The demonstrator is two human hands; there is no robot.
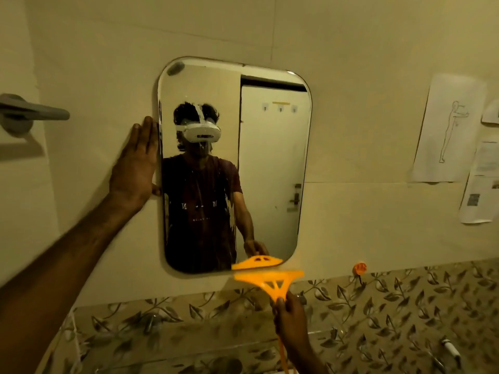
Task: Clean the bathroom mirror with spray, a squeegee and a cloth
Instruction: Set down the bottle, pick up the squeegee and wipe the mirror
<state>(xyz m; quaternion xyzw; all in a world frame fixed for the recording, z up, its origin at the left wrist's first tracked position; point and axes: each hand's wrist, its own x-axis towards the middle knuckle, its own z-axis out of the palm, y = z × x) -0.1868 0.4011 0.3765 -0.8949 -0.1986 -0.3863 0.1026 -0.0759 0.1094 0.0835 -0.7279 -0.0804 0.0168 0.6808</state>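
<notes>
Below rounded mirror [272, 168]: right hand [290, 319] grips orange (plastic) squeegee [268, 279].

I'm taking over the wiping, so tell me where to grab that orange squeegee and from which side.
Grip the squeegee by its narrow handle, coming from below. The wide blade is at the top, level with the mirror's bottom edge, and the head tapers down to the stem. The right hand already holds it there. The left hand rests flat at the mirror's left edge.

Before me, a cream wall [351, 49] in dim yellow light, leaf-patterned tiles [405, 306] below, papers [448, 128] taped at right.
</notes>
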